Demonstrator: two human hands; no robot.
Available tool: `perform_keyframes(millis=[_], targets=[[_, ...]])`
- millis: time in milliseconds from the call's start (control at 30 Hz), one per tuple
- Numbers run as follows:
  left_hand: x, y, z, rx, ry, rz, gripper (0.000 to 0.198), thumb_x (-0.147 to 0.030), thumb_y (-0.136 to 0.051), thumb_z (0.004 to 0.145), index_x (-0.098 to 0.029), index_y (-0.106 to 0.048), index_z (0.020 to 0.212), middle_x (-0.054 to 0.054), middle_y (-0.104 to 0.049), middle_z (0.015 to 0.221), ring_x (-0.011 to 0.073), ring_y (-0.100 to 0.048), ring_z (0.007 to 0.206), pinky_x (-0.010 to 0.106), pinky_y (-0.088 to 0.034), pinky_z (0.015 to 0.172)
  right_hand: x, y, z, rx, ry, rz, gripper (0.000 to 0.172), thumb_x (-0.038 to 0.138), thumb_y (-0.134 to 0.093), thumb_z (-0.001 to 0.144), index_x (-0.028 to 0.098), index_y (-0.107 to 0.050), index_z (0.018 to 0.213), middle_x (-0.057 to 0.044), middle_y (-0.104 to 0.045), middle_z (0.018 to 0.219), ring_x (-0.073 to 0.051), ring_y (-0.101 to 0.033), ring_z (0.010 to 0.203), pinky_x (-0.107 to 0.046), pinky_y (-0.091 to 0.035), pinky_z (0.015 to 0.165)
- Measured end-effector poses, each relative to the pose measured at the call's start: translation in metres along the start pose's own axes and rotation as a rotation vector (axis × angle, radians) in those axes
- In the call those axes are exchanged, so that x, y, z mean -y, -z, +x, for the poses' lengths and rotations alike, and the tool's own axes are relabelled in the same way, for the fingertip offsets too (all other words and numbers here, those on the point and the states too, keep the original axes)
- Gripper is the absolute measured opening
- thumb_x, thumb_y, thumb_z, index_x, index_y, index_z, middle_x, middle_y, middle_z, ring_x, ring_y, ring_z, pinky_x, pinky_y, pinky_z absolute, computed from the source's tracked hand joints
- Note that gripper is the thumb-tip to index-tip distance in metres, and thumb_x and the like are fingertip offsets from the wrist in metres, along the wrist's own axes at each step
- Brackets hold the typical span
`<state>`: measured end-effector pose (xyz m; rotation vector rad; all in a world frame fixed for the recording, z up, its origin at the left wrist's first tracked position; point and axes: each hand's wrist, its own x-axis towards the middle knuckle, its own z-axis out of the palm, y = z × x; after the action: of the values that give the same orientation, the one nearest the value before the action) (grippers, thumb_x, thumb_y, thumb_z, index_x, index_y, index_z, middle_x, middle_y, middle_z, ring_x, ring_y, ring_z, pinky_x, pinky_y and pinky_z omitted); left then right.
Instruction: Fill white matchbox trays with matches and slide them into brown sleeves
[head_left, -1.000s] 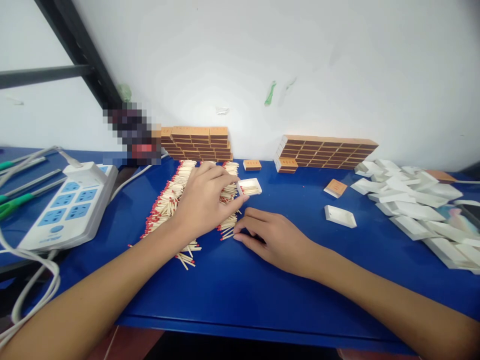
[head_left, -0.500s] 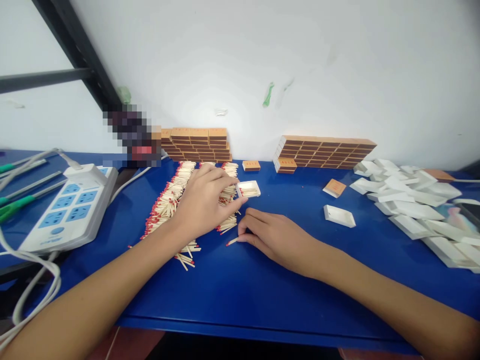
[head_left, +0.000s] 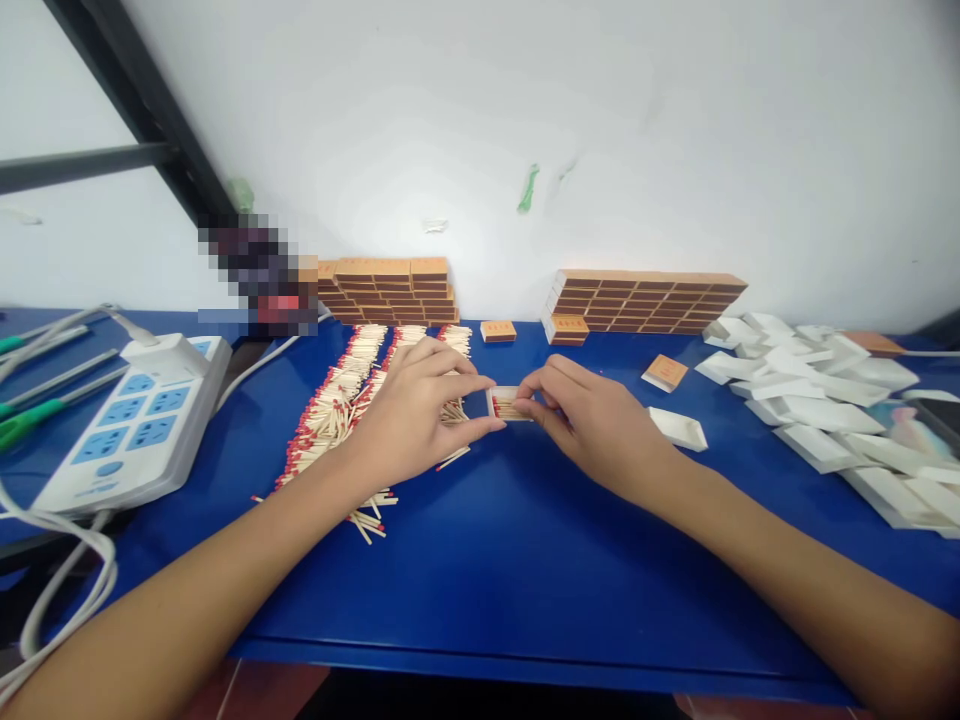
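Note:
A small white matchbox tray (head_left: pixel 505 405) with matches in it sits on the blue table (head_left: pixel 480 560), pinched between both hands. My left hand (head_left: pixel 412 415) lies over a long heap of red-tipped matches (head_left: pixel 337 400), its thumb and fingers closed against the tray's left end. My right hand (head_left: pixel 592 420) has its fingers closed on the tray's right end. A stray match (head_left: pixel 452 459) lies just below the left thumb.
Two stacks of brown matchbox sleeves (head_left: pixel 390 290) (head_left: pixel 649 300) stand along the wall, with loose sleeves (head_left: pixel 499 330) (head_left: pixel 664 373) near them. An empty white tray (head_left: pixel 677 428) and a pile of white trays (head_left: pixel 832 400) lie at right. A power strip (head_left: pixel 127 420) with cables is at left.
My right hand left the table near the stray match and rose to the tray. The tray has shifted toward me and now sits between both hands.

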<state>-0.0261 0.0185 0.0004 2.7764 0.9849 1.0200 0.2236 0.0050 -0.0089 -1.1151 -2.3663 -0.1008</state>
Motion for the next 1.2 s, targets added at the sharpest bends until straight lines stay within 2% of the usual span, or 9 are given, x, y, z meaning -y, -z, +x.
perform_keyframes(millis=[233,433,600,767,1000,1200], targets=[[0.002,0.001,-0.001,-0.028,0.062,0.06,0.033,-0.042,-0.08,0.093,-0.018,-0.079,0.116,0.007,-0.076,0.106,0.0265,-0.063,0.106,0.045,-0.047,0.1,0.016,-0.001,-0.002,-0.075,0.066,0.121,0.012,0.024,-0.057,0.107,0.018,-0.066,0.104,-0.003,-0.064,0.09,-0.015,-0.058,0.071,-0.028,-0.043,0.064],[0.002,0.004,0.001,-0.116,0.179,0.147,0.032,-0.045,-0.08,0.093,-0.018,-0.08,0.11,0.007,-0.076,0.101,0.0274,-0.062,0.1,0.045,-0.047,0.092,0.036,-0.023,-0.007,0.138,0.199,0.185,0.023,0.029,-0.052,0.11,0.019,-0.07,0.119,-0.006,-0.066,0.1,-0.018,-0.065,0.083,-0.03,-0.05,0.07],[0.001,0.005,0.002,-0.1,0.186,0.158,0.031,-0.044,-0.08,0.092,-0.018,-0.08,0.11,0.007,-0.077,0.101,0.0271,-0.063,0.1,0.045,-0.046,0.093,0.036,-0.029,-0.008,0.183,0.17,0.206,0.026,0.032,-0.05,0.111,0.02,-0.073,0.117,-0.006,-0.066,0.098,-0.018,-0.066,0.084,-0.031,-0.051,0.071],[0.001,0.004,0.001,-0.095,0.179,0.153,0.032,-0.043,-0.08,0.092,-0.018,-0.079,0.111,0.007,-0.077,0.102,0.0275,-0.063,0.101,0.046,-0.046,0.095,0.039,-0.027,-0.007,0.205,0.107,0.261,0.021,0.032,-0.055,0.109,0.019,-0.072,0.11,-0.006,-0.068,0.1,-0.018,-0.066,0.084,-0.032,-0.051,0.073],[0.003,0.002,0.0,-0.098,0.161,0.144,0.034,-0.046,-0.079,0.093,-0.017,-0.079,0.112,0.007,-0.077,0.102,0.0277,-0.063,0.101,0.046,-0.046,0.094,0.039,-0.019,-0.005,0.304,0.024,0.317,0.011,0.024,-0.059,0.107,0.019,-0.066,0.1,-0.004,-0.067,0.1,-0.015,-0.061,0.078,-0.029,-0.047,0.072],[0.005,0.002,0.0,-0.07,0.189,0.146,0.031,-0.044,-0.078,0.093,-0.019,-0.078,0.112,0.007,-0.077,0.103,0.0273,-0.062,0.101,0.046,-0.046,0.095,0.028,-0.01,-0.009,0.311,0.025,0.327,0.011,0.022,-0.057,0.107,0.02,-0.065,0.1,-0.003,-0.064,0.097,-0.014,-0.057,0.073,-0.027,-0.043,0.066]])
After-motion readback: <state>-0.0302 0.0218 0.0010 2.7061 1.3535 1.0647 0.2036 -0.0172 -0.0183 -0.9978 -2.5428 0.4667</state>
